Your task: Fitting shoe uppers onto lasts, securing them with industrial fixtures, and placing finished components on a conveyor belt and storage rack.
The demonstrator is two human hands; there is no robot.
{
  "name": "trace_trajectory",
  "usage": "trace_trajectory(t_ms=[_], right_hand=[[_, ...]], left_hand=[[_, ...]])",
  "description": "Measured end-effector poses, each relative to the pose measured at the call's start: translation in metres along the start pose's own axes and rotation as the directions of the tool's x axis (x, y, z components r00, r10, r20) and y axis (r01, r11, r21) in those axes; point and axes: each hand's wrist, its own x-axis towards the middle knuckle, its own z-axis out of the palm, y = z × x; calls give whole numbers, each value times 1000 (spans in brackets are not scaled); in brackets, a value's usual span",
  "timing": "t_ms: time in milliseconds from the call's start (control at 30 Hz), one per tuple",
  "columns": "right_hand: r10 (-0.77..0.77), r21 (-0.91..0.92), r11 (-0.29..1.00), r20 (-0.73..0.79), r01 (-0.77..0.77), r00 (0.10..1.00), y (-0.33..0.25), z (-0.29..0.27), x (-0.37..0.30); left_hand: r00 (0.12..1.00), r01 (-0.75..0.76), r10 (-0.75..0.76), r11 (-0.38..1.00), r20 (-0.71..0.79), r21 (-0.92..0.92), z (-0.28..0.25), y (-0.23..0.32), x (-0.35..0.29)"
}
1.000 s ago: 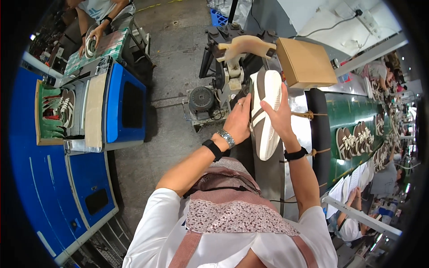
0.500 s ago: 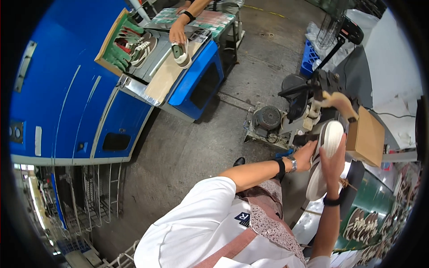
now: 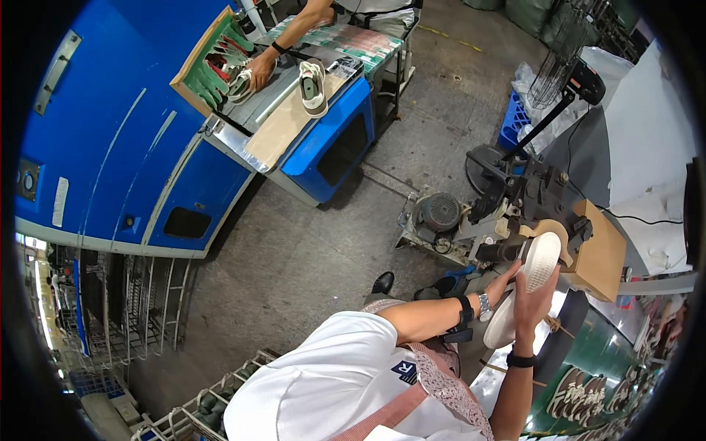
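A sneaker with a white, textured sole (image 3: 542, 259) facing up is gripped between my two hands, at the machine's tan curved arm (image 3: 565, 239). My right hand (image 3: 534, 300) wraps over the sole with its fingers closed. My left hand (image 3: 503, 284) is closed on the shoe's left side, its fingertips partly hidden. More pale sole (image 3: 501, 323) shows below my hands; whether it belongs to the same shoe I cannot tell. A dark cylindrical part (image 3: 498, 252) of the machine lies just beyond my left hand.
Left, a co-worker's hand (image 3: 261, 70) touches shoes by green flaps of a blue machine (image 3: 110, 140); another sneaker (image 3: 313, 90) rests on its ledge. A motor (image 3: 440, 213) is on the floor, a cardboard box (image 3: 597, 253) to the right, brown shoes (image 3: 577, 393) on a green surface.
My hands and the shoe have shifted nearer to me, and the tan curved arm now meets the sole's far end. The co-worker's hand has left the ledge sneaker for the shoes by the flaps.
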Motion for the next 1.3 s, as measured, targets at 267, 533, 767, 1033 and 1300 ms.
trace_trajectory(t_ms=[267,533,767,1033,1300], right_hand=[[73,116,991,-66,-65,995,-2,-1,-9],[93,146,987,-135,-73,987,-17,-4,-40],[383,819,383,279,-427,880,21,-20,-114],[-95,531,-670,632,-519,769,4,59,-28],[77,827,-363,486,-430,871,26,-82,-85]], left_hand=[[997,3,7,993,-79,122,19,11,-19],[992,88,-63,966,-110,242,-8,-2,-32],[960,209,-264,469,-89,858,16,112,-128],[963,-221,-236,-406,132,887,-31,169,-190],[938,-347,-287,-720,197,601,-46,78,-101]])
